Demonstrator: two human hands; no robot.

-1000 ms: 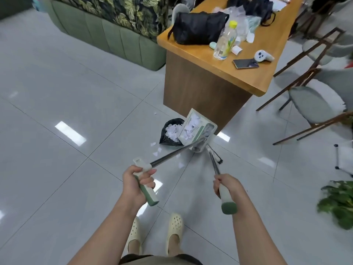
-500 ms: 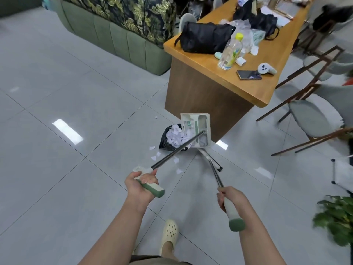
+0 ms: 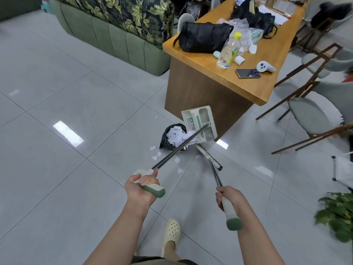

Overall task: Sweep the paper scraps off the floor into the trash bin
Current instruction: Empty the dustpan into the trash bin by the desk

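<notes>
Both hands grip handles: left hand (image 3: 142,189) the dustpan (image 3: 199,124), tipped over the trash bin (image 3: 172,137); right hand (image 3: 231,197) the broom (image 3: 209,156). Few paper scraps (image 3: 176,160) lie on floor (image 3: 76,169).

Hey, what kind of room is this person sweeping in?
Probably an office lounge or shared workroom, though it could be a home. A long wooden table holds bags, a water bottle and a phone; a green sofa stands beside it on a grey tiled floor.

On the long orange wooden desk (image 3: 210,60) sit a black fabric bag (image 3: 202,36), a clear yellow-capped plastic bottle (image 3: 229,51) and a dark flat phone (image 3: 247,73)
</notes>
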